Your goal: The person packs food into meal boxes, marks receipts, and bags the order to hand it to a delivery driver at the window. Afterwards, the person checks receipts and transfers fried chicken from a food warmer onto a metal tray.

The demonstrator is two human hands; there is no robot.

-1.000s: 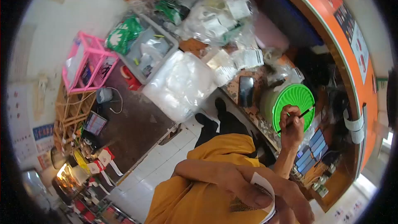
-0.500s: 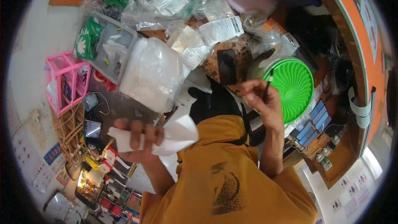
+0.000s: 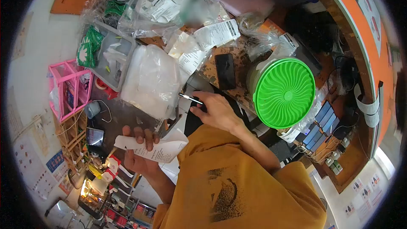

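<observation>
My left hand is closed on a white printed paper receipt, its fingers folded over the top edge and the sheet curling up at the right. Dark lines of print face me. A pen with a pale front end is pinched in my right hand, pointing left, in front of my body. The pen is apart from the receipt. Beyond my left hand lies a stack of clear plastic bags. A dark phone rests on the worn table above my right hand.
A tub with a green lid stands to the right. Plastic-wrapped packages with paper slips cover the far table. At left are a grey bin and a pink rack. Several phones and chargers sit at far right.
My right hand has moved left with the pen, from beside the green lid to in front of my body. The receipt has turned so its print shows.
</observation>
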